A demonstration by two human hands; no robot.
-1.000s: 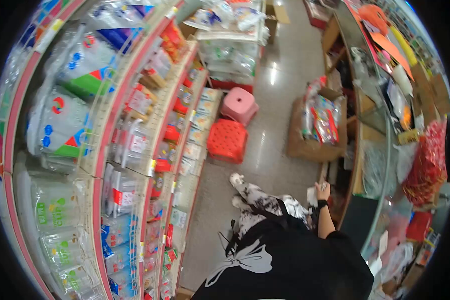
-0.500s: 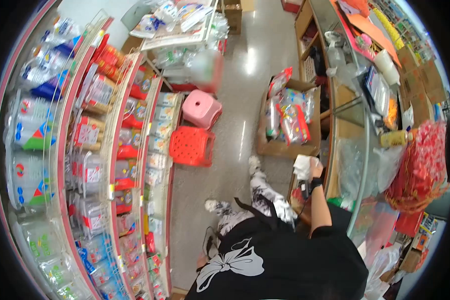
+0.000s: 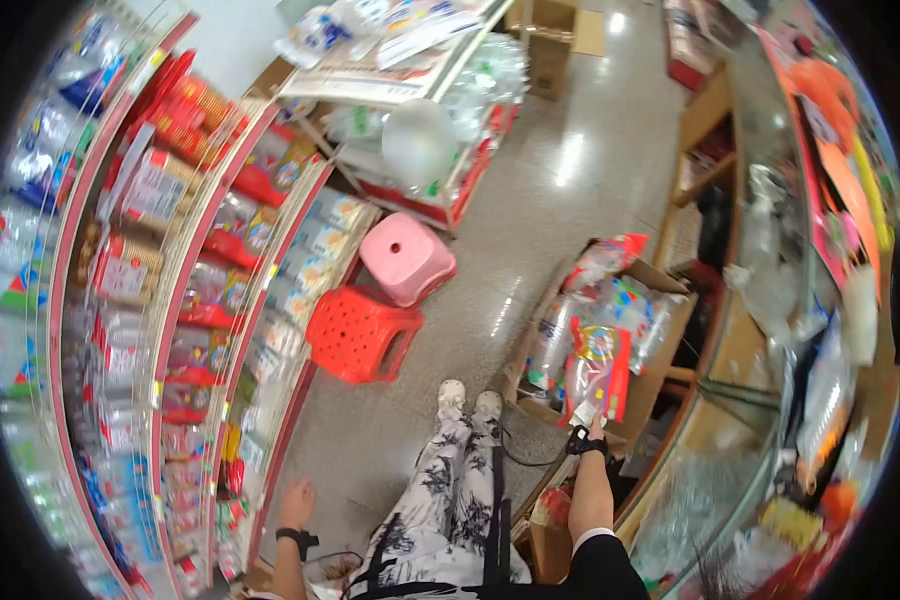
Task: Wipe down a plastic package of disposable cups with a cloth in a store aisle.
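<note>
My right hand (image 3: 596, 428) is at the near rim of a cardboard box (image 3: 657, 390). It is closed on a small white, crumpled, tissue-like thing (image 3: 584, 413), most of which is hidden. Right beyond it lies a red-edged clear packet (image 3: 599, 362) on top of the box's contents. Clear plastic packs (image 3: 553, 340) and another red packet (image 3: 607, 258) fill the rest of the box. Low on the left, beside the shelves, hangs my left hand (image 3: 297, 503) with its fingers loosely apart, holding nothing. A black band is on each wrist.
A red stool (image 3: 362, 335) and a pink stool (image 3: 407, 258) stand by the left shelves (image 3: 270, 290), which hold packaged goods. A rack (image 3: 370, 85) is behind them. Along the right runs a glass-topped counter (image 3: 740, 430). A cable (image 3: 530, 461) lies on the floor.
My view has turned and moved nearer the box. My right hand has gone from beside the counter to the box's near edge. My left hand has come into fuller view; both feet now stand together.
</note>
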